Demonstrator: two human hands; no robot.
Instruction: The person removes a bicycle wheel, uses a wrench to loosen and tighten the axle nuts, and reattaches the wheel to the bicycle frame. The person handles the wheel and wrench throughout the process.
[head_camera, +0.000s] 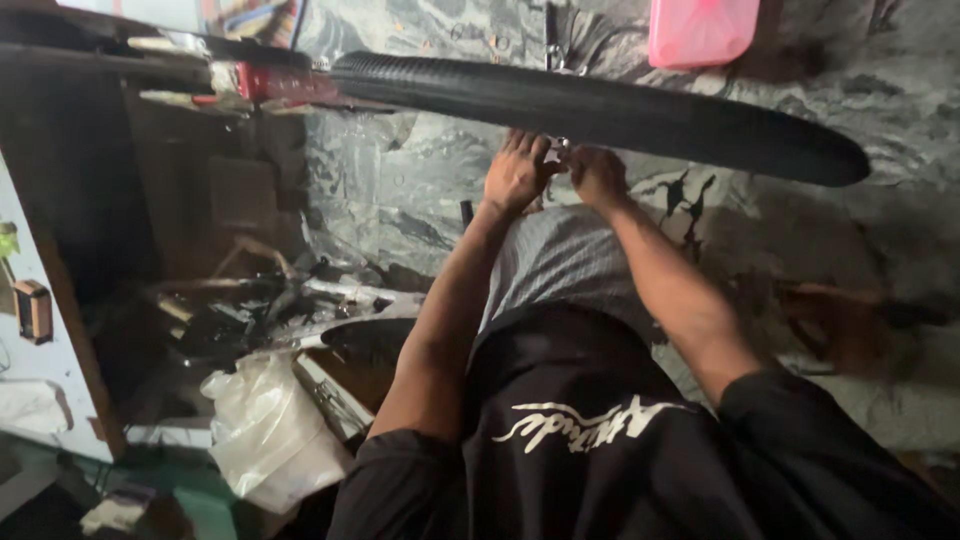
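A black bicycle tyre (600, 110) stretches across the top of the view, from upper left to right. Both my arms reach forward to its lower edge. My left hand (518, 172) rests against the wheel with its fingertips tucked under the tyre. My right hand (598, 176) is right beside it, its fingers curled on a small shiny metal part (556, 150) that sits between the two hands. The tyre hides the fingertips of both hands. Below my arms are my grey shorts (560, 260) and black shirt (580, 440).
A pink plastic container (700, 30) sits above the tyre on the patterned grey floor (400, 190). Dark tools and metal parts (250, 310) are piled at the left beside a wooden frame. A crumpled white plastic bag (265, 430) lies at lower left.
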